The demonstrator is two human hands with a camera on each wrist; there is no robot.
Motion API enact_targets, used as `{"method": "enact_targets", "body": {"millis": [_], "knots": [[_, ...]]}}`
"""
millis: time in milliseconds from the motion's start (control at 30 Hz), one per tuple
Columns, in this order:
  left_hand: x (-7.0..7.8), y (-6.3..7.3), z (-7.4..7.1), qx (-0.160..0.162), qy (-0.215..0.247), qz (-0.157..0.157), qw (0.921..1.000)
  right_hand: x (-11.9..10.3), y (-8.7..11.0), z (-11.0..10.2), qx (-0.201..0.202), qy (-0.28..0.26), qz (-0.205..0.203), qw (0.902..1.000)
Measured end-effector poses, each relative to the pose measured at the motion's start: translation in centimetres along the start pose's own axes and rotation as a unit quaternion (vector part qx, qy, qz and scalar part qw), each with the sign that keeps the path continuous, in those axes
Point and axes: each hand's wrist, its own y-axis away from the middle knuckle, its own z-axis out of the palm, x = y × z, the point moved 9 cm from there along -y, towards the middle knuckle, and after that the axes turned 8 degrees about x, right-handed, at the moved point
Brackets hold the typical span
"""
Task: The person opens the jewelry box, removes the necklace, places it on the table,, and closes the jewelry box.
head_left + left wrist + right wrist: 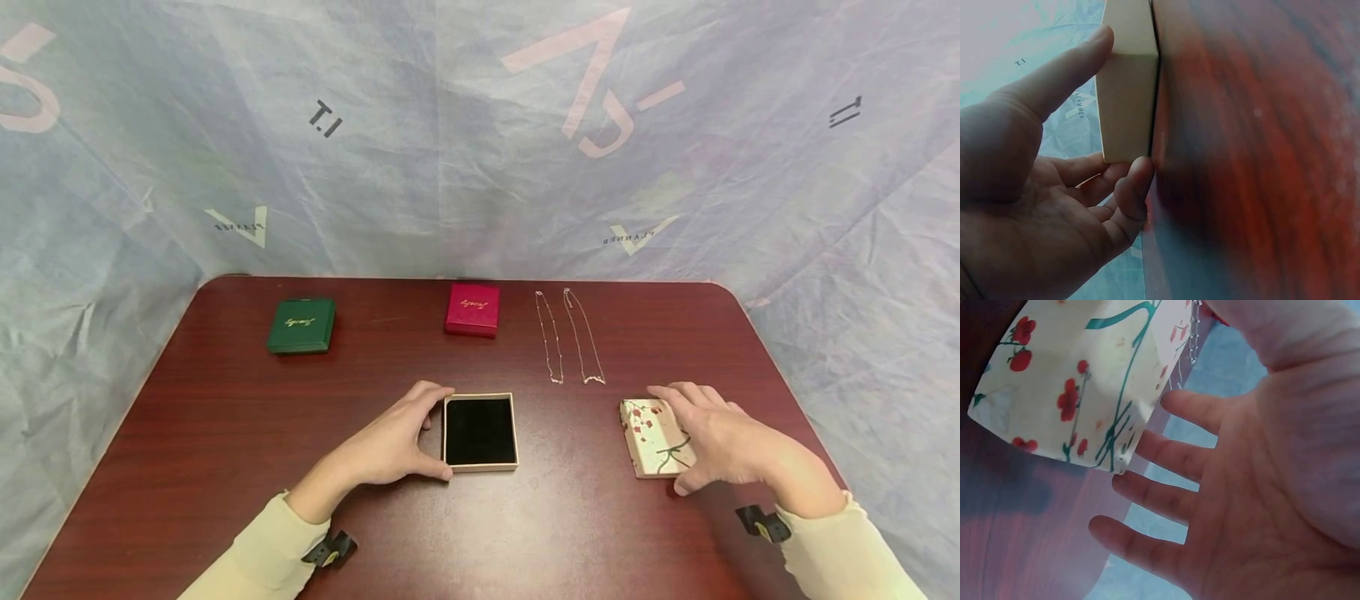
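A shallow cream box base with a black lining lies on the table, its inside facing up. My left hand holds it at the left side, thumb at the near corner and fingers at the far one. In the left wrist view the thumb and fingertips touch the plain cream walls. Further right is a cream box lid printed with red flowers and dark green stems. My right hand is spread around its right side. The right wrist view shows fairly straight fingers beside the lid's edge.
Two fine chain necklaces, a left one and a right one, lie behind and between the box parts. A closed red box stands at the back middle, a green one at the back left. A grey printed cloth hangs behind the table.
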Motion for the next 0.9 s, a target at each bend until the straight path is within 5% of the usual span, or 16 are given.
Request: {"method": "enact_targets", "body": {"millis": [533,900], "knots": [[-0.1,0.1,0.0,-0.007,0.001,-0.011,0.9999,0.6,-0.2,0.8,0.008,0.002,-0.017,0.9998],[0.0,-0.1,0.0,-0.005,-0.002,-0.007,1.0,-2.7,-1.8,-1.2,0.07,-0.006,-0.088,0.9937]]}}
